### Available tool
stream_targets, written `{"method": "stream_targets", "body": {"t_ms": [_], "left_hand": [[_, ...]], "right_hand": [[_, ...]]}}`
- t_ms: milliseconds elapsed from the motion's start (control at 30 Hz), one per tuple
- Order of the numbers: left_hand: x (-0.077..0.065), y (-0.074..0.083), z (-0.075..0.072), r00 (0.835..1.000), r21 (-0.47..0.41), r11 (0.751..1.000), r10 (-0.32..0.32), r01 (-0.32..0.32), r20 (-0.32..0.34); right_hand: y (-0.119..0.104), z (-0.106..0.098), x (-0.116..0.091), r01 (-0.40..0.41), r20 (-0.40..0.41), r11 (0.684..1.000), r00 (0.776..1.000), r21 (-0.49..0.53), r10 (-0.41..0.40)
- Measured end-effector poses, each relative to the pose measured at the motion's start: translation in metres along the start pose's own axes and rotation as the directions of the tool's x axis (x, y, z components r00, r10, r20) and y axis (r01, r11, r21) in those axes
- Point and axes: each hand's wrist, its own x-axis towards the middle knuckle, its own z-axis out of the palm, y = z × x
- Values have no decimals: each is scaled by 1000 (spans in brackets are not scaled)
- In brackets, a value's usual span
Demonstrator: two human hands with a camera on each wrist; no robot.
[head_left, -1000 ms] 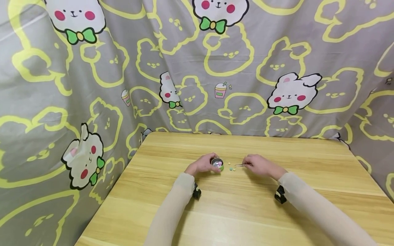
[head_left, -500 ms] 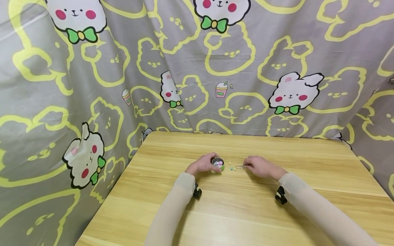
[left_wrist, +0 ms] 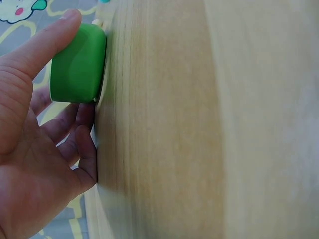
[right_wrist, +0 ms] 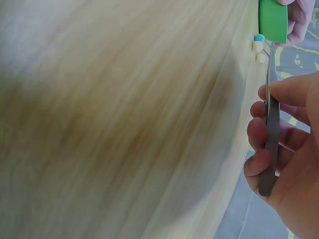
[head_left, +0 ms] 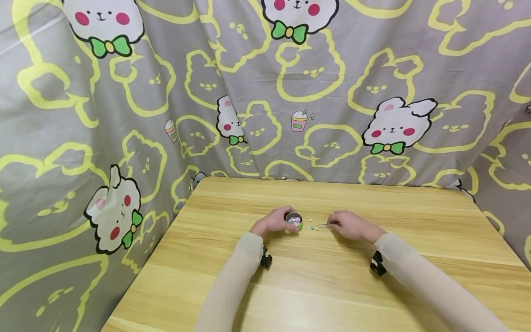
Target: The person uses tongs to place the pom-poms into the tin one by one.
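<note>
In the head view my left hand (head_left: 274, 221) holds a small round green container (head_left: 299, 227) on the table, thumb on the near side and fingers round the far side. Several pink and pale bead-like pieces (head_left: 296, 221) lie inside it. My right hand (head_left: 352, 225) pinches a pair of metal tweezers (right_wrist: 272, 134), tips pointing left. By the tips are a blue bead (head_left: 312, 228) and a yellow bead (head_left: 317, 228); another yellow bead (head_left: 309, 220) lies a little farther back. Whether the tips touch a bead, I cannot tell. In the left wrist view the green container (left_wrist: 77, 64) shows its outer wall.
The wood-grain table (head_left: 323, 286) reaches well around both hands. A grey curtain (head_left: 265, 83) with cartoon animals hangs behind it and along both sides. A black wrist camera (head_left: 378, 263) is strapped to the right wrist, another wrist camera (head_left: 266, 257) to the left.
The tweezer tips have come slightly closer to the near yellow bead. The head view has shifted a little; the left hand still holds the container in the same place.
</note>
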Motion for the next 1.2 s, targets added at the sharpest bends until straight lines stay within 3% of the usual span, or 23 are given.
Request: {"method": "stream_targets", "body": {"t_ms": [1200], "left_hand": [[-1, 0, 0, 1000, -1, 1000, -1, 1, -1]], "right_hand": [[3, 4, 1, 73, -24, 997, 997, -25, -74]]}}
